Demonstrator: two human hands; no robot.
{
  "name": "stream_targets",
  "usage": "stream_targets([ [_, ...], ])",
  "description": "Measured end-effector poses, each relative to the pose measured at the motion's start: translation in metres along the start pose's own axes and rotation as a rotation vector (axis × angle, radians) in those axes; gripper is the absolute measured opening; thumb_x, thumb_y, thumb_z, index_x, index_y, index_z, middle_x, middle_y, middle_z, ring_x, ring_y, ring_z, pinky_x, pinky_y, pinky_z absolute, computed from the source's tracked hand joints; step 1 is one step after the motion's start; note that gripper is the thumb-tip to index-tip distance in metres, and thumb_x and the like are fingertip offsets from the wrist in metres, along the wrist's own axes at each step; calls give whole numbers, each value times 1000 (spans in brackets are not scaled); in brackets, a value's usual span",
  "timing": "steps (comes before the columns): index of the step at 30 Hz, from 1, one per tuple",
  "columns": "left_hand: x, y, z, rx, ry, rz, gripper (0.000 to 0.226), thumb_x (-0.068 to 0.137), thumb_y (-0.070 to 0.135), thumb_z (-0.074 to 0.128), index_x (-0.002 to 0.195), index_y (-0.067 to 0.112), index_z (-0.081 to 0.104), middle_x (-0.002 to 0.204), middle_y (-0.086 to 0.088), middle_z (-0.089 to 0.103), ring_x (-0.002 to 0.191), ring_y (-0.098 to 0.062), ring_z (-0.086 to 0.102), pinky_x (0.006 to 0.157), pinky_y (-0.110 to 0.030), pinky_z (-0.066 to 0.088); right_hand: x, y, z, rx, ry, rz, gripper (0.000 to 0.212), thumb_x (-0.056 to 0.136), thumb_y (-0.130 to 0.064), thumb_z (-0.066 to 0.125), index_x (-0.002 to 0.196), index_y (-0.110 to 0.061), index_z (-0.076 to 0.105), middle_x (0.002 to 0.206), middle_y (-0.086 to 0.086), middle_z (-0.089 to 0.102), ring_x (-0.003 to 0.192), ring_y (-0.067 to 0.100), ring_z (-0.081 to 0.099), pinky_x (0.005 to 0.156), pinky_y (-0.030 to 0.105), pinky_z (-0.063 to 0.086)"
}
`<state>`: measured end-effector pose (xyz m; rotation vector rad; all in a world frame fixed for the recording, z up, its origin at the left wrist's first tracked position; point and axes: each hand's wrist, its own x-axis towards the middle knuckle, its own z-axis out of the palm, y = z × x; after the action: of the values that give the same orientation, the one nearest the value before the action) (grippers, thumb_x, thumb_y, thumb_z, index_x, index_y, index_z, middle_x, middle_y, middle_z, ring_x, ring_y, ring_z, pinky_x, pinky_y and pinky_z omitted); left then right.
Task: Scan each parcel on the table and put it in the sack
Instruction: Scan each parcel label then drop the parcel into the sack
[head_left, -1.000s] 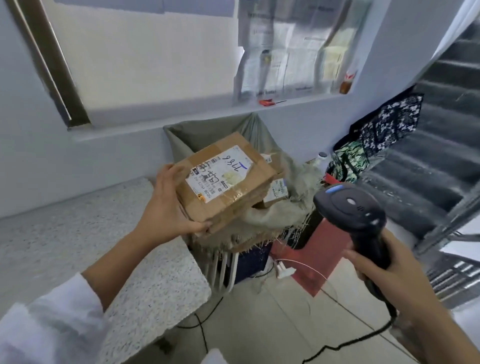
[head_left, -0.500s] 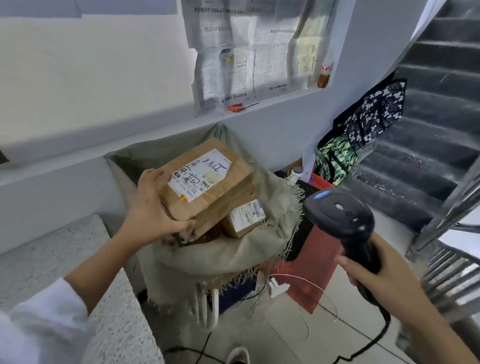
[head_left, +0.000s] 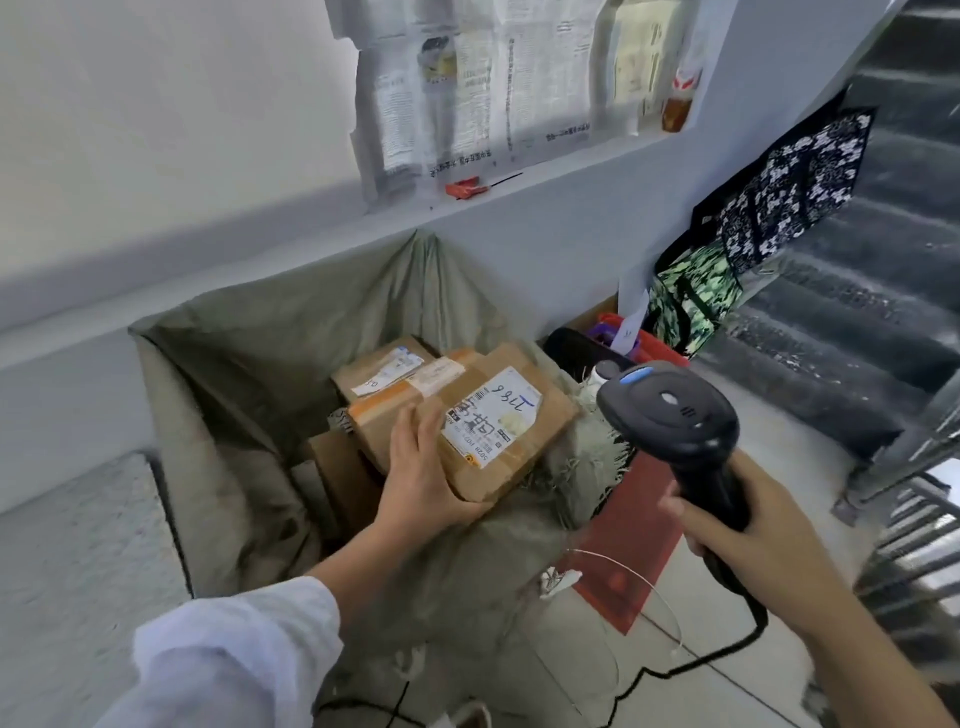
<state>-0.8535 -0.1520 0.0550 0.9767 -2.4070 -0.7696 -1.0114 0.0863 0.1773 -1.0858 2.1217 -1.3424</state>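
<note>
My left hand (head_left: 423, 470) grips a brown cardboard parcel (head_left: 519, 431) by its near left corner, fingers on top and thumb underneath. The parcel carries a white label with handwriting and sits low over the mouth of the open grey-green sack (head_left: 249, 364), touching other parcels (head_left: 384, 371) inside it. My right hand (head_left: 737, 540) holds a black handheld scanner (head_left: 670, 415) by its handle, to the right of the sack, with its head pointing toward the parcel. The scanner's cable hangs down to the floor.
A speckled stone table (head_left: 67, 545) edge lies at the lower left. A wall ledge (head_left: 467, 208) with papers runs behind the sack. Patterned bags (head_left: 769, 208) and a staircase (head_left: 883, 291) stand to the right. A red mat (head_left: 628, 551) lies on the floor.
My left hand has carried the parcel from beside the table rightward and down into the sack's mouth. My right hand with the scanner stayed at the right.
</note>
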Motion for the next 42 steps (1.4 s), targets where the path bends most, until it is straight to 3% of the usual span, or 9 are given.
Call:
stream_targets([
  [5,-9,-10,23,118,-35,-97,121,55,53,83,147,28,9,150,1,-22,143,-24,-15,114,-43,26,19,10,-14,41,-58,18,27,80,-4,68,87,-27,57,70,-8,65,49,4,55,50,13,45],
  [11,-30,-14,32,258,-97,-113,123,56,70,74,149,36,-1,143,4,-44,136,-21,-35,115,-44,6,27,23,-29,37,-162,-5,29,80,-3,67,85,-29,56,74,-2,65,49,6,55,51,16,46],
  [14,-37,-6,32,224,-46,-146,98,72,67,64,148,38,11,151,2,-29,141,-22,-27,115,-42,5,28,26,-33,50,-194,-23,27,80,-3,67,89,-26,56,72,-1,64,49,7,55,52,16,47],
  [16,-43,-6,33,217,28,-158,86,77,52,69,147,31,23,153,-6,1,144,-25,-10,118,-47,17,27,28,-36,63,-210,-27,26,80,-2,67,87,-25,56,69,-2,64,49,7,55,51,16,46],
  [19,-51,-11,36,219,-16,-204,97,72,41,78,148,26,20,137,-8,30,132,-25,27,104,-38,40,26,33,-41,75,-232,-29,27,80,0,67,85,-24,56,68,-3,64,48,7,54,51,16,46],
  [22,-53,-10,39,264,-85,-247,92,76,43,74,149,31,19,133,-5,32,125,-23,36,89,-33,48,24,36,-46,92,-242,-28,32,81,2,66,84,-29,57,71,-1,64,48,8,54,50,17,46],
  [28,-30,1,44,229,49,-318,52,98,37,43,146,21,30,131,-8,44,119,-24,44,86,-35,46,20,40,-53,90,-256,-24,35,80,0,66,80,-33,57,72,1,65,48,9,54,50,18,46],
  [33,-25,12,48,233,150,-242,57,93,30,55,141,6,35,132,-13,47,119,-28,47,95,-37,41,15,43,-55,85,-260,-17,23,81,0,65,87,-20,57,72,2,65,48,8,55,52,18,48],
  [42,-35,19,48,239,179,-188,56,90,27,61,137,3,42,132,-13,48,119,-27,47,98,-36,41,13,48,-59,112,-239,-9,22,80,1,66,84,-19,56,68,-1,63,48,9,54,50,17,46],
])
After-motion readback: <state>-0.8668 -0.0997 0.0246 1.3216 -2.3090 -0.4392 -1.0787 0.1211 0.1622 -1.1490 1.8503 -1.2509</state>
